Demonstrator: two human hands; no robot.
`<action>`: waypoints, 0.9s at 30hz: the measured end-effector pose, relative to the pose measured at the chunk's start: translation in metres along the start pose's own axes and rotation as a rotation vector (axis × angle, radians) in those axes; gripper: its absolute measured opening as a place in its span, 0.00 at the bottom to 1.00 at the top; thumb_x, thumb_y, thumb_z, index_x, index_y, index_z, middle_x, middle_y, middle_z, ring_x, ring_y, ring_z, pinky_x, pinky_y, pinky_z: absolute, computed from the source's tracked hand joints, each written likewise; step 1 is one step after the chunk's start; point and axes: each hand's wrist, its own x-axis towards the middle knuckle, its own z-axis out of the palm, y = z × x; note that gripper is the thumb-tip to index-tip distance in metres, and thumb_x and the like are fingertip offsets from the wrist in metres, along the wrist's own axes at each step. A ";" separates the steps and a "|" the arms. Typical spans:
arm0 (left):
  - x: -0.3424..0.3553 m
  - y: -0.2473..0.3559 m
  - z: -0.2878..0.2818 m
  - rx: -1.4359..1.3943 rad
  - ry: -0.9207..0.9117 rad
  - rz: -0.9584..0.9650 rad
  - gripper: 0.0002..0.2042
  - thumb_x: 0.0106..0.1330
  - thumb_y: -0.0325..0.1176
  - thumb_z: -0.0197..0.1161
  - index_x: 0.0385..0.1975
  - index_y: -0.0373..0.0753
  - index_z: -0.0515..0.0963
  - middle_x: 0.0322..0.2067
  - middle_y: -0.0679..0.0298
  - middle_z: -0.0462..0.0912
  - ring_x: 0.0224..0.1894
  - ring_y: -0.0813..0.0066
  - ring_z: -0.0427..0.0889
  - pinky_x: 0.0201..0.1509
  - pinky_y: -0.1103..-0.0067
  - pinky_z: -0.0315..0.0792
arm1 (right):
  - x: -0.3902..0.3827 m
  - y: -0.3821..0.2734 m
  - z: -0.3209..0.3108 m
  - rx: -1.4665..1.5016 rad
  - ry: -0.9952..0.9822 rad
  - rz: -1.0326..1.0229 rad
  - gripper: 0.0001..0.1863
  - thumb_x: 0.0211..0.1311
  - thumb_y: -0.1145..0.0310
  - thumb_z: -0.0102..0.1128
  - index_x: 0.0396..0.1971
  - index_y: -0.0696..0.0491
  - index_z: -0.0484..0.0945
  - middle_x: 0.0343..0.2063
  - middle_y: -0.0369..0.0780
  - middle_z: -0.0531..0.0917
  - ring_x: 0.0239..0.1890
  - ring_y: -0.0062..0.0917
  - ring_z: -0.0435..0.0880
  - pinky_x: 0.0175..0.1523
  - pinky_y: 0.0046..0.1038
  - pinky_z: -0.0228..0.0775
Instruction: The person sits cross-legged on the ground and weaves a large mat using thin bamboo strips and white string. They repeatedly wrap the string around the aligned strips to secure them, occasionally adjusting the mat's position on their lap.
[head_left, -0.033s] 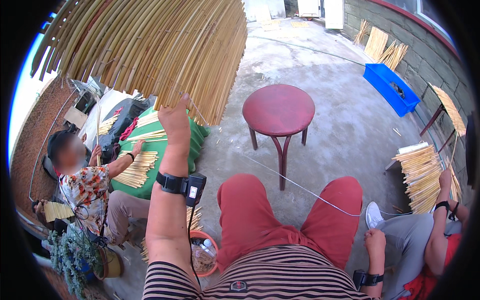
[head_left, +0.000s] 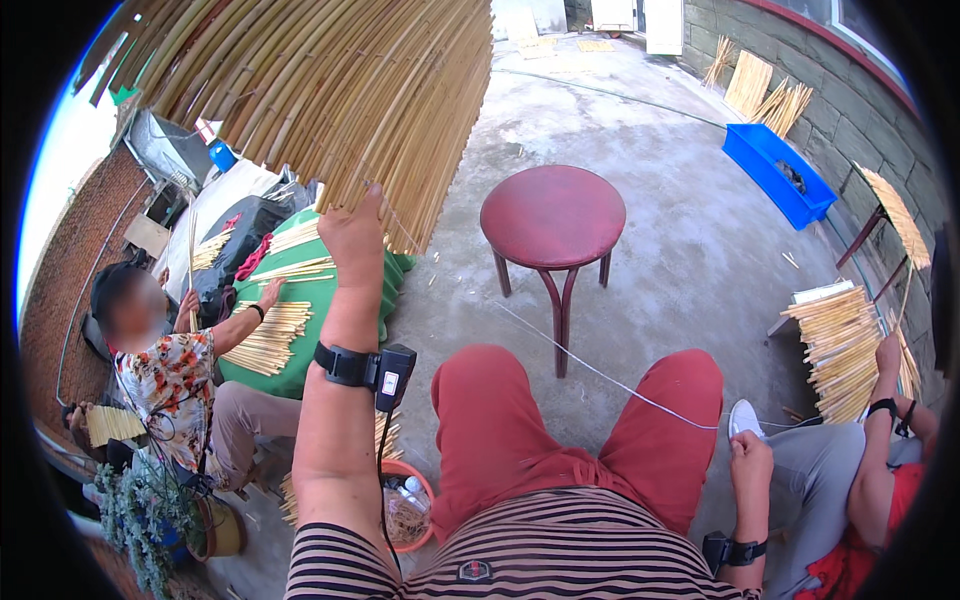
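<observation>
High at the upper left, there was the mat (head_left: 340,90), a broad slope of reeds side by side, its top running out of view! The left hand (head_left: 355,240) had it by the lower edge: thumb up on the near side, fingers mostly hidden, the grip closed on the reeds. Down at the lower right, the right hand (head_left: 752,465) was curled into a fist beside the thigh; whether anything sat inside it, I couldn't tell. And the cord (head_left: 600,372)! A white line slanted down over the red trousers (head_left: 490,410) toward that fist, with a short length also showing across the mat near the left thumb; the stretch between was too faint to follow.

Straight ahead, the red stool (head_left: 553,218) stood upright on the concrete, well apart from both hands. Over on the left, a co-worker in a flowered shirt (head_left: 180,390) had one hand at the sticks (head_left: 265,335) on a green cloth (head_left: 395,280). Below, an orange bucket (head_left: 408,548) sat just beside the left arm, a bottle (head_left: 412,487) in it. Out on the right, a second co-worker's hand (head_left: 890,350) was up near a smaller mat (head_left: 835,350), and beyond, a blue tub (head_left: 760,180) lay near the wall (head_left: 850,120).
</observation>
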 end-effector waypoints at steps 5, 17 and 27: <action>-0.071 0.054 0.074 0.354 -0.181 0.531 0.21 0.55 0.19 0.61 0.51 0.35 0.75 0.37 0.50 0.83 0.36 0.62 0.84 0.37 0.73 0.77 | 0.022 -0.159 -0.016 0.819 -0.121 -0.405 0.06 0.61 0.79 0.55 0.37 0.60 0.79 0.29 0.38 0.84 0.30 0.19 0.83 0.38 0.20 0.74; -0.223 0.079 0.148 0.662 -0.692 0.719 0.23 0.57 0.31 0.57 0.56 0.39 0.74 0.54 0.47 0.75 0.56 0.46 0.74 0.60 0.55 0.65 | 0.084 -0.254 0.127 0.903 -0.447 -0.357 0.24 0.67 0.64 0.53 0.61 0.52 0.67 0.56 0.43 0.76 0.60 0.29 0.73 0.63 0.33 0.66; -0.190 0.060 0.064 0.263 -1.034 0.475 0.41 0.45 0.44 0.73 0.62 0.40 0.67 0.62 0.52 0.67 0.65 0.49 0.64 0.65 0.59 0.62 | 0.089 -0.222 0.205 1.983 -0.992 -0.212 0.29 0.74 0.54 0.43 0.68 0.50 0.54 0.66 0.39 0.61 0.65 0.28 0.65 0.66 0.34 0.63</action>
